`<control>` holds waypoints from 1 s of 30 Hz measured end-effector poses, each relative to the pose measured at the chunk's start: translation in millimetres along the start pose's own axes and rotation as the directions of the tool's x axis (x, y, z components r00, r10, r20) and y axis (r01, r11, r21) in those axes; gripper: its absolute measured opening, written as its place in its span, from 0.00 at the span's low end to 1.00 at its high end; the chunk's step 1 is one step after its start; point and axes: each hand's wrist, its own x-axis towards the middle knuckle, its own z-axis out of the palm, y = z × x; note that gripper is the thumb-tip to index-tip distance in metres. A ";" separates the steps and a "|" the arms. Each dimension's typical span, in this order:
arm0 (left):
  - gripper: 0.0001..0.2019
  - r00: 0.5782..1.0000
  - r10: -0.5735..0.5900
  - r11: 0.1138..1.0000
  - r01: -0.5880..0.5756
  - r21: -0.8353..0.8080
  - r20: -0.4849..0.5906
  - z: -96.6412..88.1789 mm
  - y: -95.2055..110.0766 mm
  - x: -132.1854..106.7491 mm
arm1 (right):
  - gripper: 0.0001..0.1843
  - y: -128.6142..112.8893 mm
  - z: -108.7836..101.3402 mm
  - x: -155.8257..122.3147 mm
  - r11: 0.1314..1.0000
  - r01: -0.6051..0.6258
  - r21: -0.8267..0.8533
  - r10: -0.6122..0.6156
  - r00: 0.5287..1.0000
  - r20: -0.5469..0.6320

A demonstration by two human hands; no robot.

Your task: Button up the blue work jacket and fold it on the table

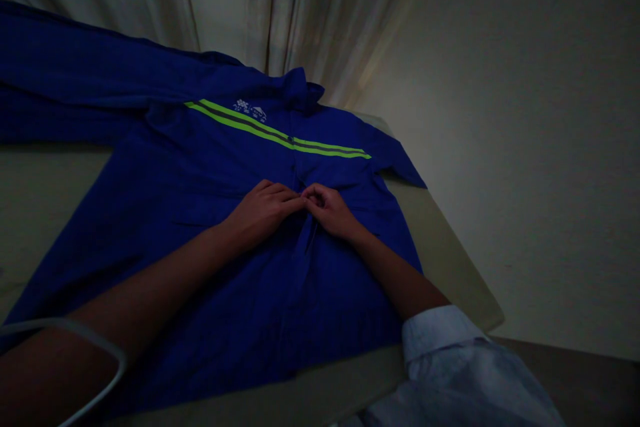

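Observation:
A blue work shirt (200, 213) with a yellow-green reflective stripe across the chest lies flat, front up, on a pale table (450, 253). Its collar points away from me and one sleeve stretches to the far left. My left hand (263, 208) and my right hand (327, 208) meet at the shirt's front placket, just below the stripe. Both have their fingers curled and pinched on the fabric edge there. The scene is dim, so I cannot make out a button between the fingertips.
Pale curtains (300, 7) hang behind the table, and a plain wall (525, 113) fills the right side. The table's right edge runs diagonally close to my right forearm. A light sleeve (450, 353) covers that arm; a thin white cable (100, 347) crosses my left arm.

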 end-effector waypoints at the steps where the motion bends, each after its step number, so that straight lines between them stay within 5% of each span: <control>1: 0.13 0.999 -0.043 0.998 0.044 -0.053 0.013 0.9 -0.4 -0.2 | 0.12 0.0 -0.5 -0.2 1.000 0.005 -0.004 -0.005 1.000 0.013; 6: 0.10 0.975 -0.219 0.918 0.219 -0.331 0.040 1.0 -3.7 3.0 | 0.11 -1.9 -0.6 -2.1 0.997 0.030 -0.066 -0.030 1.000 -0.006; 9: 0.12 0.951 -0.310 0.896 0.296 -0.331 0.012 2.7 -5.4 5.5 | 0.09 -4.8 -0.1 -4.5 0.980 0.070 -0.185 -0.076 0.997 -0.026; 18: 0.05 0.958 -0.287 0.953 0.288 -0.098 0.024 5.1 -0.8 6.7 | 0.06 -6.2 3.8 -8.8 0.887 0.219 -0.406 -0.232 0.973 0.017; 30: 0.04 0.949 -0.313 0.929 0.296 -0.221 -0.042 5.0 -3.6 5.4 | 0.07 -10.5 3.8 -11.1 0.877 0.288 -0.384 -0.316 0.949 -0.011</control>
